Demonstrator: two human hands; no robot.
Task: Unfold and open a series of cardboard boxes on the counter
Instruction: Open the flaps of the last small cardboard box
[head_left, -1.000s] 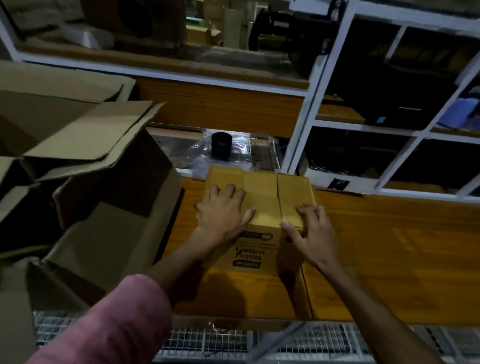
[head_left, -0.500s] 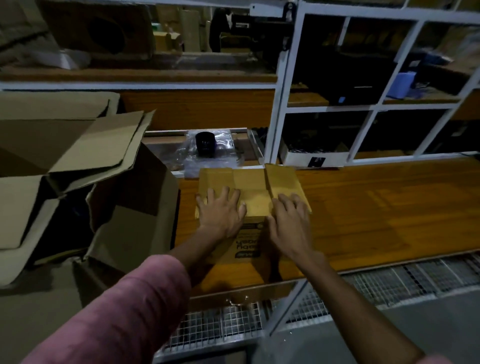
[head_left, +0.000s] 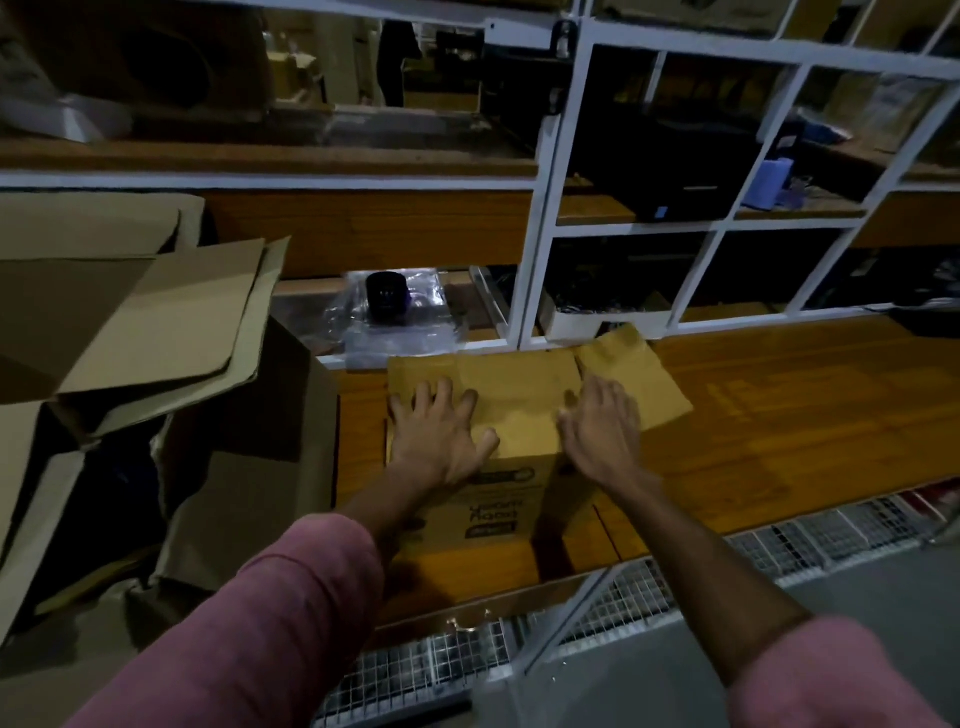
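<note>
Fingers on the left hand are spread wide and lying flat, palm down, pressing on the top of the cardboard box that sits just left of the middle of the frame on the wooden counter. Thumb sticks out to the right, across the middle flap. Right hand is palm down too, fingers straight and close together, pointing up-frame and resting along the seam where the right flap begins. That right flap is loose and angles off toward the right over the counter, the rest of the top looks flattened under both hands. Neither hand grips or pinches anything, just flat pressure.

Both forearms come in from the bottom of the frame and converge on the box, left one from lower left, right one from lower right, both with pink sleeves pushed up above the elbow. Near face of the box has dark printed labels, upside down from this view, too blurry to read.

Left side of the frame is a messy pile of bigger opened cartons. Just beyond the box there's a black cylindrical thing on some clear plastic wrap, and white-framed shelving fills the top right. Wire mesh runs under the counter's near edge
</note>
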